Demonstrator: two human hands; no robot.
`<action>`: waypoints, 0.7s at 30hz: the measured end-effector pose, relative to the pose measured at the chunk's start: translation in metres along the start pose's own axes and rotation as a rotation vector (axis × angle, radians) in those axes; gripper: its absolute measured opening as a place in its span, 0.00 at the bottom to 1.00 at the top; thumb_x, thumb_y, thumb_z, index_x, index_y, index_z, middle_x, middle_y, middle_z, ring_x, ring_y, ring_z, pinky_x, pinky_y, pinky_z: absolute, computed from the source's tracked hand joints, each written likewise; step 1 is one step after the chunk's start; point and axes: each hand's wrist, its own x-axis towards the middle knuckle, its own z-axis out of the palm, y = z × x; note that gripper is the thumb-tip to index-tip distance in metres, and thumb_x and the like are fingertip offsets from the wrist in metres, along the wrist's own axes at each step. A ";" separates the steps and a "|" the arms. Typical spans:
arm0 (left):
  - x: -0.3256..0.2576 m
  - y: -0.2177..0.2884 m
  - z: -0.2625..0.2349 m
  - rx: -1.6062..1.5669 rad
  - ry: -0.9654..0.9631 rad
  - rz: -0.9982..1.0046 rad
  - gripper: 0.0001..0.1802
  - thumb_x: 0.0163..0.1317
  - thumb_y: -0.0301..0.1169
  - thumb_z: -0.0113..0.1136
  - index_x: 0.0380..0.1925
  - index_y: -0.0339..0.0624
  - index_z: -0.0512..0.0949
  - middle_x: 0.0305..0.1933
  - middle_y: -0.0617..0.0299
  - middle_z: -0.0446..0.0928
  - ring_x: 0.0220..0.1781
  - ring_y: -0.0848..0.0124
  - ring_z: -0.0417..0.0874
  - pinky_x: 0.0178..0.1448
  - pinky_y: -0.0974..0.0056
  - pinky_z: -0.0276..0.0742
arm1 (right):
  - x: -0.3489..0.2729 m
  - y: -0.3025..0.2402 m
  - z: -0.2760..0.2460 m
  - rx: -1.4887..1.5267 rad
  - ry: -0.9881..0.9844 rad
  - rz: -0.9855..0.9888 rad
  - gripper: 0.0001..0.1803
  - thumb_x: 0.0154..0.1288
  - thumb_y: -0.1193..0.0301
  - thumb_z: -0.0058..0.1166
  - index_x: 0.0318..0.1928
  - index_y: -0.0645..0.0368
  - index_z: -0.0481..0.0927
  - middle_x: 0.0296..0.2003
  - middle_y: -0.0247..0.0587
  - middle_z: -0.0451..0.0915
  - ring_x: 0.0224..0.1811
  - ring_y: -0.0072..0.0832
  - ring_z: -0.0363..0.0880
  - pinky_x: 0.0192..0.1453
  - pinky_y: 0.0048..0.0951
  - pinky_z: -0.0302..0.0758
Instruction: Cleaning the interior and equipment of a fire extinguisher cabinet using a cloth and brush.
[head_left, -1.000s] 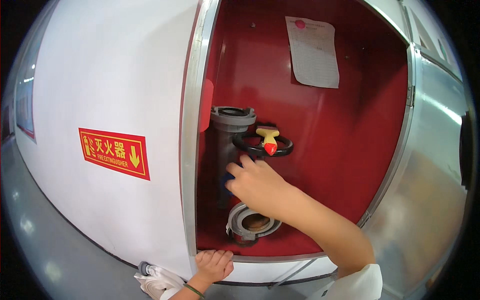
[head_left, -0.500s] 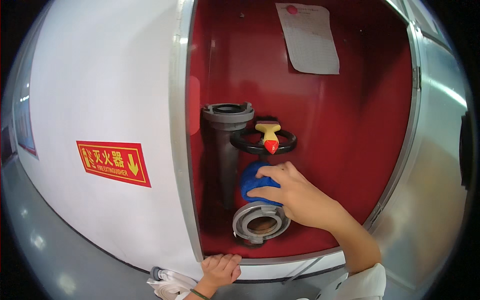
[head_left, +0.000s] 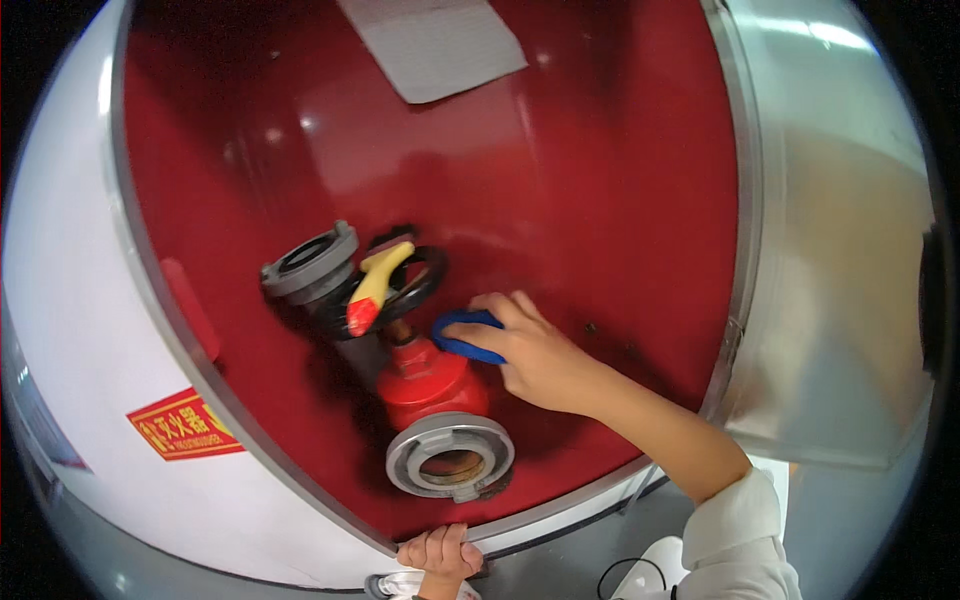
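Observation:
My right hand (head_left: pixel 530 350) presses a blue cloth (head_left: pixel 468 336) against the upper right side of a red hydrant valve (head_left: pixel 432 382) inside a red wall cabinet (head_left: pixel 600 200). The valve has a black handwheel (head_left: pixel 400 290) with a yellow and red pointer (head_left: pixel 372 288) above it, and two grey metal couplings, one at the top left (head_left: pixel 308 262) and one at the bottom front (head_left: pixel 450 456). My left hand (head_left: pixel 440 552) grips the cabinet's lower metal rim, fingers curled over the edge.
A white paper sheet (head_left: pixel 432 42) hangs on the cabinet's back wall. The open metal door (head_left: pixel 840 260) stands at the right. A white wall with a red and yellow sign (head_left: pixel 180 424) is at the left.
The view has moved closer and tilted into the cabinet. My right hand with the blue cloth has shifted from the valve's front to its upper right side. My left hand stays on the rim.

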 end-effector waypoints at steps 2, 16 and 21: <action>0.002 0.001 0.000 -0.001 -0.013 0.012 0.12 0.55 0.40 0.41 0.25 0.52 0.75 0.27 0.68 0.71 0.32 0.67 0.68 0.43 0.60 0.57 | 0.000 0.003 0.009 0.165 0.035 0.013 0.36 0.42 0.90 0.41 0.55 0.50 0.73 0.52 0.52 0.66 0.53 0.49 0.64 0.59 0.42 0.65; 0.001 0.002 -0.003 0.012 -0.025 0.020 0.14 0.60 0.39 0.37 0.25 0.47 0.71 0.26 0.63 0.68 0.31 0.63 0.65 0.42 0.58 0.54 | -0.062 -0.010 0.029 0.098 0.275 -0.113 0.27 0.47 0.79 0.51 0.53 0.52 0.75 0.48 0.48 0.67 0.47 0.45 0.66 0.50 0.40 0.70; 0.002 0.001 -0.001 0.072 0.030 0.025 0.16 0.60 0.41 0.37 0.24 0.48 0.73 0.23 0.66 0.68 0.27 0.66 0.66 0.41 0.60 0.55 | -0.057 -0.002 0.027 -0.055 0.385 -0.260 0.23 0.52 0.72 0.49 0.51 0.51 0.76 0.46 0.44 0.69 0.45 0.41 0.68 0.46 0.37 0.72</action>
